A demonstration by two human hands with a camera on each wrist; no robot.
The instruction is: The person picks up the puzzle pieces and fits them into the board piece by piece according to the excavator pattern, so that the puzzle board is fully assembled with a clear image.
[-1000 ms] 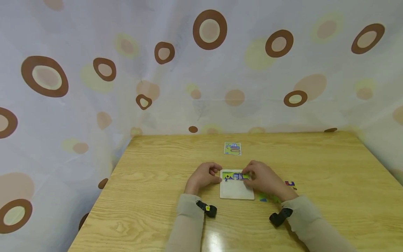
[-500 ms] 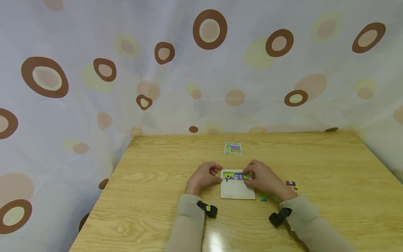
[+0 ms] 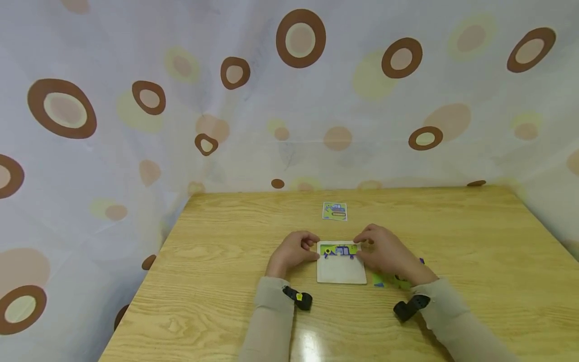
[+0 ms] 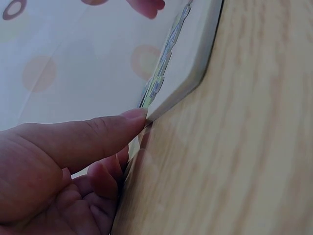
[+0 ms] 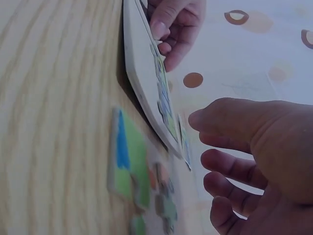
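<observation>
A white square puzzle tray (image 3: 341, 271) lies on the table in front of me. Along its far side runs a row of joined jigsaw pieces (image 3: 340, 250), green, yellow and blue-purple. My left hand (image 3: 295, 250) holds the tray's left edge, the thumb (image 4: 124, 125) pressed to the rim and the other fingers bent near the far corner. Beside the tray's right edge, my right hand (image 3: 389, 254) is apart from the pieces, its thumb and fingers spread with nothing between them, as the right wrist view (image 5: 264, 156) shows.
Loose jigsaw pieces (image 3: 378, 280) lie right of the tray, partly under my right forearm; one green and blue piece (image 5: 128, 156) shows close in the right wrist view. Behind the tray lies a small picture card (image 3: 334, 211). A patterned cloth (image 3: 253, 166) hangs beyond the wooden table (image 3: 226, 291).
My right hand has let go of the piece at the row's right end and drawn back slightly to the right. The left hand stays at the tray's edge.
</observation>
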